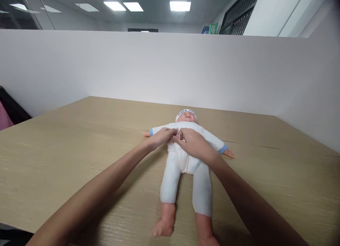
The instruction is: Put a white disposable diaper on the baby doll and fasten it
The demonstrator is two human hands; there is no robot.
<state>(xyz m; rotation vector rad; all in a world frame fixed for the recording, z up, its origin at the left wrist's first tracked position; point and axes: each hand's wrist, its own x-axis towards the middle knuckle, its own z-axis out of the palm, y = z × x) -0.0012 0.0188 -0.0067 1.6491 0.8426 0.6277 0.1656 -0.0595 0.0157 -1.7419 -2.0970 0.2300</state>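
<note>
In the head view, a baby doll with a white cloth outfit and pinkish plastic face, hands and feet (170,178) lies face up on the light wood-grain counter (66,139), towards a plain white partition (159,69) at 12 o'clock. Its long axis runs from 12 to 6 o'clock: the head, in a white cap with blue lettering (183,113), points to 12, away from the person, and the bare feet point to 6, the legs a little apart. One doll arm reaches out to about 9 o'clock, the other to about 4, each ending in a blue cuff.

The left hand (164,136) comes in from 7 o'clock, and the doll's torso lies at 3 o'clock from it, with the doll's head at about 2. The right hand (192,141) comes in from about 4 o'clock and lies over the torso, so it is the nearer to the doll's midline; the doll's head is at between 11 and 12 from it. The long axis runs crosswise to the line between the two hands.

Both hands have their fingers bent and drawn in close to each other at the doll's belly, above the white leggings. Whether either one pinches cloth between thumb and finger cannot be told.
</note>
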